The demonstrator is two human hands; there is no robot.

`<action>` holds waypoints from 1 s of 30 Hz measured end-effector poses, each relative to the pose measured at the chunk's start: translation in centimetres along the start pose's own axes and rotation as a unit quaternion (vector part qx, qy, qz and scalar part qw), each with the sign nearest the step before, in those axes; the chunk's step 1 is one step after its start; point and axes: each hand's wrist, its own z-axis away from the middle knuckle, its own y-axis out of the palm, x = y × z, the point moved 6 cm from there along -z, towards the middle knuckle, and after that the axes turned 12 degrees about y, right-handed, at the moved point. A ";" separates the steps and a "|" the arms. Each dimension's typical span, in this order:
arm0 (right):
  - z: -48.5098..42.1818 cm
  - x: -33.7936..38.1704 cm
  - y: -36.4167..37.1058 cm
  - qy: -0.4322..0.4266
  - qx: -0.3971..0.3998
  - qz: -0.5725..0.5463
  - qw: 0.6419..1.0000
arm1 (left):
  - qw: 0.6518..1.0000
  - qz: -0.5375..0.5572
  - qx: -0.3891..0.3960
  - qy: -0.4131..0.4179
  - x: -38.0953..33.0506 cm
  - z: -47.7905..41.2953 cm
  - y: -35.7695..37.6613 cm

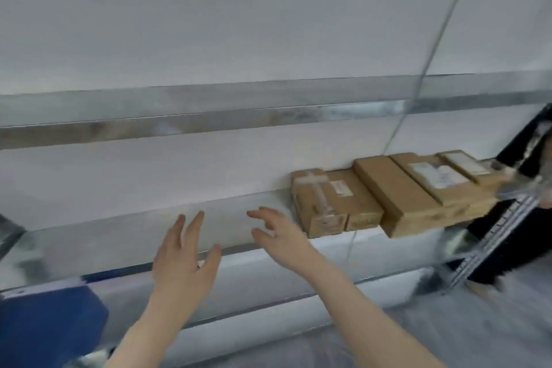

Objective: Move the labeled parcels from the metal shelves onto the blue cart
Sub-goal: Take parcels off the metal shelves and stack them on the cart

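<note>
Several brown cardboard parcels sit in a row on the right part of a metal shelf (119,236). The nearest is a taped parcel (325,203) with a small label; beside it lies a plain long box (397,194), then a parcel with a white label (439,178) and a smaller labelled one (464,166). My left hand (185,257) and my right hand (277,236) are raised in front of the bare stretch of shelf, fingers spread, holding nothing. The right hand is just left of the taped parcel, not touching it. A blue corner, perhaps the cart (47,329), shows at bottom left.
An upper metal shelf beam (209,110) runs across above the parcels, with a white wall behind. A perforated metal upright (490,245) and dark shapes stand at the right end. A thin cable (430,48) hangs diagonally. The picture is blurred by motion.
</note>
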 end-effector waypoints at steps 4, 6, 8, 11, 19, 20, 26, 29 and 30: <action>-3.4 -9.3 -11.5 0.041 -0.080 0.002 0.996 | 0.996 0.016 0.075 0.051 -6.6 -5.4 11.4; -5.8 -13.0 -14.6 0.048 -0.082 -0.005 0.995 | 0.994 0.020 0.102 0.040 -8.2 -7.8 16.2; -8.4 -15.9 -16.2 0.042 -0.079 0.024 0.996 | 0.991 0.026 0.133 0.019 -9.0 -9.9 20.4; -12.8 -18.6 -16.1 0.041 -0.040 0.055 0.997 | 0.986 0.033 0.161 0.003 -8.9 -12.7 25.0; -19.0 -22.7 -11.4 0.061 0.028 0.073 0.995 | 0.982 0.081 0.168 0.010 -5.9 -18.8 31.8; -19.3 -23.0 -10.9 0.058 0.033 0.068 0.995 | 0.982 0.093 0.164 0.018 -5.5 -18.8 32.2; -19.1 -23.3 -9.6 0.038 0.042 0.020 0.998 | 0.985 0.123 0.113 0.040 -4.3 -18.3 32.4; -18.7 -22.8 -9.7 0.034 0.041 0.007 0.999 | 0.987 0.116 0.099 0.046 -4.2 -18.0 32.4; -18.4 -22.4 -9.5 0.029 0.050 0.002 0.998 | 0.988 0.118 0.095 0.040 -4.1 -17.6 32.1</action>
